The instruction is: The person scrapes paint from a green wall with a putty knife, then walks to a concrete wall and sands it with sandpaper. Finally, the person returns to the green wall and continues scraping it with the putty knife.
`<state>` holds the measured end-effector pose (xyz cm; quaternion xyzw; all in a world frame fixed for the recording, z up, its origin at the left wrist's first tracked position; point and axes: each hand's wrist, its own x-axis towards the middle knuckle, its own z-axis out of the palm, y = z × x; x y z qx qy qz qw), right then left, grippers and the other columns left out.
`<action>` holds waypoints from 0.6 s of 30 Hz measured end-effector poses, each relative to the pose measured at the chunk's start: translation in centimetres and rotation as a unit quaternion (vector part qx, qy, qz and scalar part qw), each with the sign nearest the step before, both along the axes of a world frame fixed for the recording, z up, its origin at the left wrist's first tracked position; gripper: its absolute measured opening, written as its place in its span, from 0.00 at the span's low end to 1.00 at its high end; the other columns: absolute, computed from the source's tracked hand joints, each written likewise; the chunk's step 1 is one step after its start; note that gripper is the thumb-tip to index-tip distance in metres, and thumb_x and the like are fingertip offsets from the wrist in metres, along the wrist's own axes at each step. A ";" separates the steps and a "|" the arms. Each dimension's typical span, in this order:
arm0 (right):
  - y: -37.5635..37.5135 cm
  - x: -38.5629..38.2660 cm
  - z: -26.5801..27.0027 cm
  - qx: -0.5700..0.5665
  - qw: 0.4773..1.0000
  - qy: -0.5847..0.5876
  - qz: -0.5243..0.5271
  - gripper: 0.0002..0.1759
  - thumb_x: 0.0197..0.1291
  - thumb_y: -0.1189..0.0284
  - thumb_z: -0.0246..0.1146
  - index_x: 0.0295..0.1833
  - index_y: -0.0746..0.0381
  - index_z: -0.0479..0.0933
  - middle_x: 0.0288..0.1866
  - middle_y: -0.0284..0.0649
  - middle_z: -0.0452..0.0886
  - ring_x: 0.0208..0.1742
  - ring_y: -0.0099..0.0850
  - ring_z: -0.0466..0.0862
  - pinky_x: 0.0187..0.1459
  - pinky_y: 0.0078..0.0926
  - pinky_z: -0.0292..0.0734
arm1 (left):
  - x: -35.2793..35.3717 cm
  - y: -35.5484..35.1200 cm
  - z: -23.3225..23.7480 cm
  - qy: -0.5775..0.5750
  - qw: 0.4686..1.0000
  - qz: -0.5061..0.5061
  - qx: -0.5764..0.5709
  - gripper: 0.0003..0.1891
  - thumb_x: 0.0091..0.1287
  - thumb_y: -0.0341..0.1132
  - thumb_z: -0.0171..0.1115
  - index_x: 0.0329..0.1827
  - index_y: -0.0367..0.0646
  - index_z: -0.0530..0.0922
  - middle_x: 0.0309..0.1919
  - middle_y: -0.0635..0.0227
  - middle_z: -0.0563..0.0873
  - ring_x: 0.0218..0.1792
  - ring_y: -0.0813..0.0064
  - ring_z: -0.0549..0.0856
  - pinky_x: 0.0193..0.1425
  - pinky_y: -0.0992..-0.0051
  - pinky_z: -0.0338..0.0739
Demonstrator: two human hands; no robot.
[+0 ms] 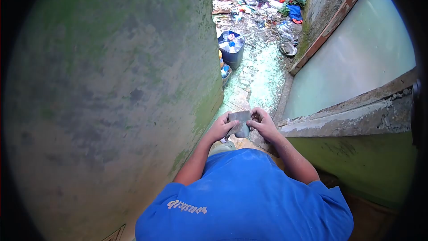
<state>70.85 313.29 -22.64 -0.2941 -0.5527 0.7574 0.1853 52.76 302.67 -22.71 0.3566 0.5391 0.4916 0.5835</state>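
A small grey sheet that looks like sandpaper (239, 117) is held in front of my body, bent or folded with a lower flap hanging down. My left hand (220, 128) pinches its left edge, thumb on top. On the other side my right hand (264, 125) grips the right edge between thumb and fingers. Both hands are close together, at the front of the blue shirt (254, 187). The undersides of the fingers are partly hidden.
A green-stained wall (120, 85) rises close on the left. On the right are a pale panel (352, 49) and a rough ledge (347, 116). Ahead, a blue container (232, 56) filled with bottles stands beside the wet path (258, 80). Scattered rubbish (249, 4) lies beyond.
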 end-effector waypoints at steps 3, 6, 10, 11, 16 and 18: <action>2.9 -1.0 -0.4 0.019 0.999 0.006 -0.045 0.13 0.55 0.78 0.62 0.45 0.64 0.68 0.35 0.33 0.74 0.32 0.19 0.77 0.30 0.18 0.75 | -0.9 4.4 -1.0 -0.017 0.999 -0.023 0.014 0.09 0.66 0.36 0.58 0.45 0.43 0.72 0.29 0.74 0.77 0.21 0.88 0.73 0.20 0.84 0.66; 3.5 -1.8 -0.5 0.014 0.993 -0.040 -0.114 0.16 0.56 0.75 0.62 0.50 0.64 0.69 0.35 0.33 0.73 0.32 0.19 0.77 0.30 0.18 0.76 | -1.5 7.2 -2.5 0.021 0.997 -0.026 0.069 0.09 0.66 0.36 0.57 0.45 0.43 0.72 0.30 0.72 0.78 0.20 0.88 0.73 0.18 0.84 0.66; 3.7 -1.9 -2.4 0.027 0.986 -0.120 -0.116 0.19 0.56 0.69 0.64 0.51 0.63 0.71 0.35 0.33 0.74 0.33 0.20 0.75 0.32 0.18 0.75 | -1.3 9.3 -2.8 -0.044 0.998 0.055 0.001 0.07 0.68 0.37 0.54 0.43 0.44 0.70 0.26 0.71 0.77 0.15 0.83 0.74 0.11 0.82 0.66; 4.6 -1.9 -2.4 0.025 0.986 -0.121 -0.116 0.19 0.56 0.69 0.64 0.51 0.63 0.71 0.35 0.33 0.74 0.33 0.20 0.75 0.32 0.18 0.75 | -1.1 10.3 -3.1 -0.045 0.997 0.055 -0.001 0.07 0.68 0.37 0.54 0.43 0.44 0.70 0.26 0.71 0.77 0.15 0.83 0.74 0.11 0.82 0.66; 10.4 -3.5 -1.7 0.165 0.978 -0.124 0.043 0.18 0.56 0.62 0.66 0.45 0.63 0.73 0.31 0.33 0.75 0.30 0.20 0.73 0.34 0.21 0.70 | -0.3 14.3 -4.4 -0.166 0.955 0.239 -0.053 0.07 0.69 0.37 0.51 0.45 0.45 0.70 0.28 0.70 0.78 0.18 0.79 0.76 0.15 0.82 0.67; 13.4 -4.7 0.7 0.186 0.964 -0.164 0.098 0.20 0.55 0.59 0.66 0.42 0.63 0.73 0.28 0.33 0.73 0.29 0.21 0.72 0.32 0.23 0.69 | -0.3 16.1 -4.2 -0.222 0.919 0.322 -0.039 0.08 0.70 0.40 0.52 0.42 0.47 0.68 0.26 0.70 0.75 0.19 0.79 0.75 0.18 0.80 0.69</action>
